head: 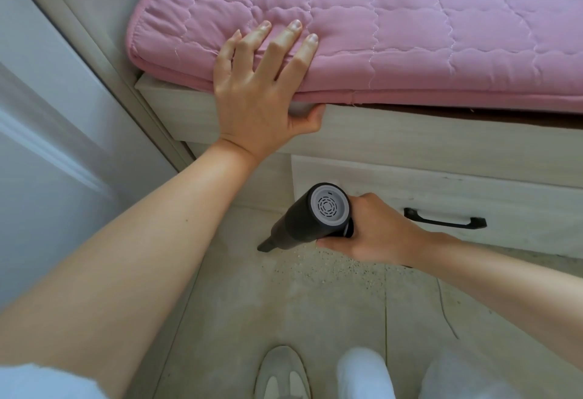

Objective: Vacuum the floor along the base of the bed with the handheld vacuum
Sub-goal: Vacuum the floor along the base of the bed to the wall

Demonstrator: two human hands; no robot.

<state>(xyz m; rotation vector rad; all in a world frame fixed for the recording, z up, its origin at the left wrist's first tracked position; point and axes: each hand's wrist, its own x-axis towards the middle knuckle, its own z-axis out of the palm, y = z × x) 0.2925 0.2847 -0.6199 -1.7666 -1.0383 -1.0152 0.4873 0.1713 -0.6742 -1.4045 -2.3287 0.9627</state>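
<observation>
We see the left hand (257, 89) spread flat, gripping nothing, fingers on the pink quilted mattress pad (394, 36) and thumb hooked over the pale wooden bed frame (410, 137). The right hand (375, 228) is closed around the dark cylindrical handheld vacuum (310, 215), whose grey vented rear cap faces us. Its narrow nozzle angles down to the left, at or just above the beige tiled floor (268, 304); contact is unclear. Dark specks (331, 264) litter the floor beside the nozzle, below the drawer with the black handle (444, 222).
</observation>
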